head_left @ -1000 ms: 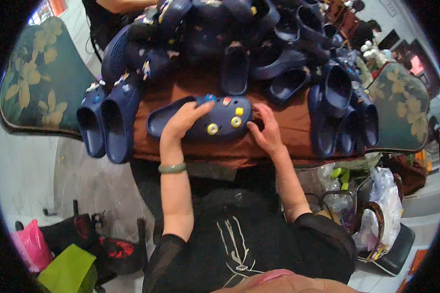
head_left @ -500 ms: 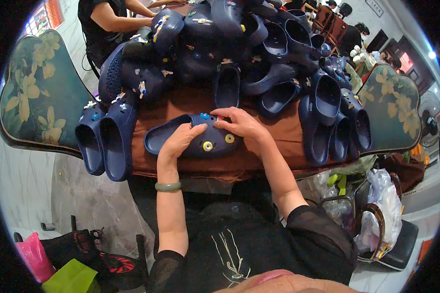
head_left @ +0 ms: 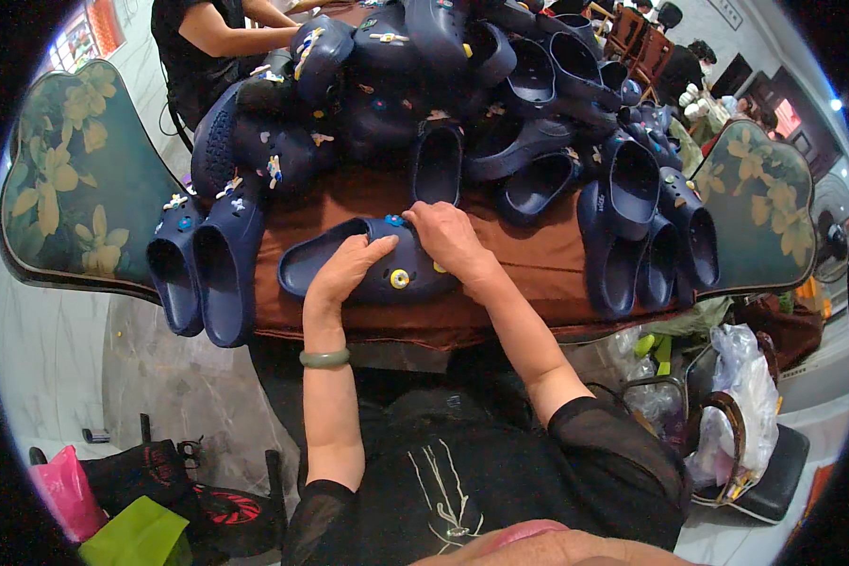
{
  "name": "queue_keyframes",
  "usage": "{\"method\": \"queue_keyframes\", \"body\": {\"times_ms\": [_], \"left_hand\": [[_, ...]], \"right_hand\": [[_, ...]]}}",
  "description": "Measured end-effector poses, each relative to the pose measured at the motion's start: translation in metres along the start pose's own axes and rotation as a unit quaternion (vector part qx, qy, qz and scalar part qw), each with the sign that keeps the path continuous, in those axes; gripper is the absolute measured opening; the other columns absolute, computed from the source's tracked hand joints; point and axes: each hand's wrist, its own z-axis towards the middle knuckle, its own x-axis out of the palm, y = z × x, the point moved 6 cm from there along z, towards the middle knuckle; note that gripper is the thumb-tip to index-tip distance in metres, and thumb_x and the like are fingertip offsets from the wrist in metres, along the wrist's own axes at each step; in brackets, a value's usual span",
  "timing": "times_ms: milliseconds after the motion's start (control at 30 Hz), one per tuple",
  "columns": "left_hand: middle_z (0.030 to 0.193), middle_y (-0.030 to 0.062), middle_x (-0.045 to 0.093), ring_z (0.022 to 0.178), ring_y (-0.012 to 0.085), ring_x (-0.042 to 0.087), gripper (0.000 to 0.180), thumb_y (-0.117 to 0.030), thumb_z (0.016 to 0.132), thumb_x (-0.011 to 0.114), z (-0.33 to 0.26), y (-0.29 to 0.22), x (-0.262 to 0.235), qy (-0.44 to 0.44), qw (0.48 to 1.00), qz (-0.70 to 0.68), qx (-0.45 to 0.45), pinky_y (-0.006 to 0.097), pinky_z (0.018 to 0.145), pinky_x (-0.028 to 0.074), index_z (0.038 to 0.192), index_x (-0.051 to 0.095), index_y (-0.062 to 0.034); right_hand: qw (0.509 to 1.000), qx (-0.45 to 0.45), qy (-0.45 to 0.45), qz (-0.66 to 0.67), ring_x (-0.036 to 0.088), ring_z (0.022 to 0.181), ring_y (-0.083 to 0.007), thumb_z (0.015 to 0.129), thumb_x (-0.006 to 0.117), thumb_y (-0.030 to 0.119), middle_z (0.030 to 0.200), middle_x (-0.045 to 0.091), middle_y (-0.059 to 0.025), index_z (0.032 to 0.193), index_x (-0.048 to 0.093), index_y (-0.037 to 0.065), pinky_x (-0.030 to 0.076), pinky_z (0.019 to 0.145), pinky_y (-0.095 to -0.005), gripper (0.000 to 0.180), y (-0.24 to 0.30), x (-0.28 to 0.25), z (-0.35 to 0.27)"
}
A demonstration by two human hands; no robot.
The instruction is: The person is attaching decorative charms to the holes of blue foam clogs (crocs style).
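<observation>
1. The right hand has moved from the clog's toe end to its upper, beside the blue charm; attention seems centred on that spot now.
2. The clog lies on its side mid-frame, on the brown tabletop; a yellow charm faces up; another is mostly covered.
3. The left hand grasps the clog near its opening, thumb on the upper; the right fingers are bent against the upper; whether they pinch anything, I cannot tell.
4. A clear bag sits at lower right, a pink bag at lower left; I cannot make out their contents.
</observation>
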Motion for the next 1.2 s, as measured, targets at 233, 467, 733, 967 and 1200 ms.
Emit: {"method": "queue_keyframes", "body": {"times_ms": [233, 467, 733, 967, 1200], "left_hand": [[0.086, -0.0020, 0.063, 0.075, 0.0056, 0.054, 0.035, -0.033, 0.092, 0.060, -0.002, -0.003, 0.004, 0.004, 1.000, -0.012, -0.009, 0.024, 0.067, 0.045, 0.099, 0.067, 0.0007], [0.087, -0.0028, 0.062, 0.075, 0.0050, 0.053, 0.032, -0.031, 0.092, 0.061, -0.002, -0.003, 0.002, -0.001, 1.000, 0.018, -0.012, 0.024, 0.067, 0.045, 0.098, 0.067, 0.0003], [0.089, -0.0009, 0.063, 0.078, 0.0064, 0.056, 0.026, -0.022, 0.086, 0.065, -0.006, -0.010, 0.004, 0.007, 1.000, 0.020, -0.010, 0.023, 0.067, 0.046, 0.100, 0.066, 0.0007], [0.088, -0.0004, 0.063, 0.077, 0.0063, 0.056, 0.026, -0.021, 0.085, 0.066, -0.002, -0.002, 0.001, 0.004, 1.000, 0.005, -0.021, 0.023, 0.067, 0.046, 0.100, 0.065, 0.0006], [0.087, -0.0016, 0.063, 0.076, 0.0055, 0.056, 0.025, -0.021, 0.085, 0.066, -0.001, -0.005, 0.001, -0.005, 1.000, 0.004, -0.021, 0.022, 0.066, 0.045, 0.098, 0.066, 0.0002]], "right_hand": [[0.997, 0.075, -0.011, 0.035, 0.063, 0.072, -0.0374, 0.090, 0.058, 0.020, 0.071, 0.062, -0.0206, 0.078, 0.058, 0.002, 0.049, 0.065, -0.0476, 0.021, -0.010, 0.003, 0.007], [0.996, 0.051, 0.054, 0.042, 0.063, 0.085, -0.0370, 0.094, 0.051, 0.023, 0.084, 0.065, -0.0178, 0.087, 0.060, 0.004, 0.049, 0.074, -0.0469, 0.022, -0.004, 0.000, 0.008], [0.958, 0.074, 0.228, 0.157, 0.060, 0.108, -0.0342, 0.094, 0.044, 0.050, 0.125, 0.059, -0.0120, 0.126, 0.056, 0.014, 0.047, 0.090, -0.0438, 0.049, -0.001, 0.010, 0.012], [0.970, 0.058, 0.191, 0.138, 0.060, 0.100, -0.0345, 0.097, 0.043, 0.028, 0.106, 0.063, -0.0128, 0.109, 0.063, 0.010, 0.047, 0.085, -0.0438, 0.029, 0.002, 0.026, 0.021], [0.979, 0.060, 0.160, 0.108, 0.061, 0.091, -0.0374, 0.095, 0.043, 0.023, 0.094, 0.065, -0.0164, 0.100, 0.066, 0.008, 0.047, 0.078, -0.0480, 0.028, -0.003, 0.028, 0.026]]}}
